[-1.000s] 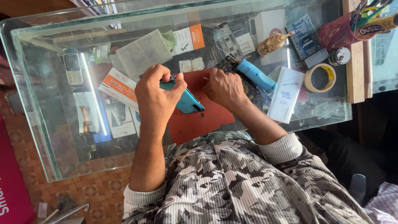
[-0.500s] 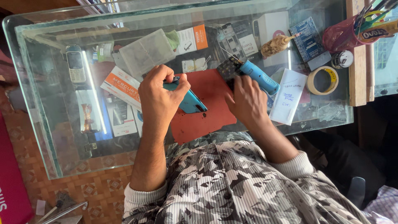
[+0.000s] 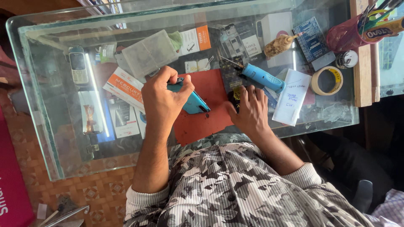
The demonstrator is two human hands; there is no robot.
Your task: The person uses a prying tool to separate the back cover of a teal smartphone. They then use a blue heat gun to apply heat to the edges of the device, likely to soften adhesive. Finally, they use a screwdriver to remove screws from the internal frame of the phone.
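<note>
The teal phone [image 3: 191, 100] sits tilted over the red mat [image 3: 206, 120], near the middle of the glass counter's [image 3: 50, 138] front edge, clasped at its upper end by the left hand [image 3: 163, 98]. The right hand [image 3: 248, 110], which 1 second ago rested on the mat beside the phone, has moved toward the counter's right side and now lies fingers spread on a small dark part [image 3: 234, 96], though whether it grips or only presses it is hard to tell. So the phone is now held by 1 hand alone. The blue-handled tool [image 3: 261, 77] lies just beyond the fingertips; a tape roll [image 3: 327, 80] sits farther right.
</note>
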